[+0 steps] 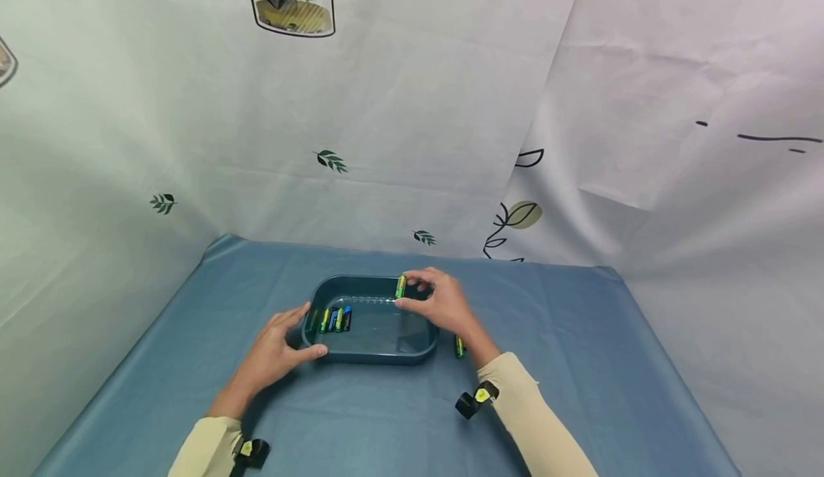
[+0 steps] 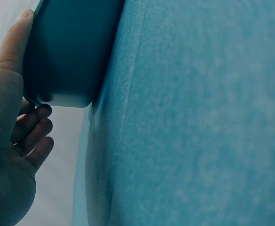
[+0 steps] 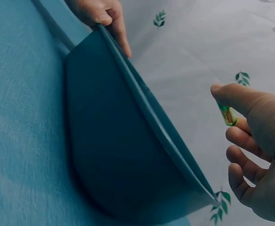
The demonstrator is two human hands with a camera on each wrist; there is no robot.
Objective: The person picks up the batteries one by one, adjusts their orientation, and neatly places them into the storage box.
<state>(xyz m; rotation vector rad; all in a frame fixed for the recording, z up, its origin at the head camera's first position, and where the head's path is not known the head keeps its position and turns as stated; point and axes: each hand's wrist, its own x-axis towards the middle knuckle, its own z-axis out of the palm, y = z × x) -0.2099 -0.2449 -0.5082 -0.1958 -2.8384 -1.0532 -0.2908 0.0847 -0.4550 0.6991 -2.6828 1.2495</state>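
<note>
A dark teal plastic tray (image 1: 380, 357) stands on the table. My left hand (image 1: 277, 348) holds its left end, thumb at the front corner of the rim and fingers along the left side; in the left wrist view that thumb (image 2: 15, 42) lies against the tray wall. Over the right part of the tray, my right hand (image 1: 444, 302) pinches a green-and-yellow battery (image 1: 401, 286) between thumb and fingertips. The same battery shows above rim height in the right wrist view. Several green or blue batteries (image 1: 339, 320) lie in a row inside the tray at its left.
Another green battery (image 1: 460, 346) lies on the blue tablecloth (image 1: 360, 420) right of the tray, partly hidden by the right wrist. White patterned cloth (image 1: 412, 105) hangs behind and beside the table. Each wrist wears a small black camera (image 1: 476, 400).
</note>
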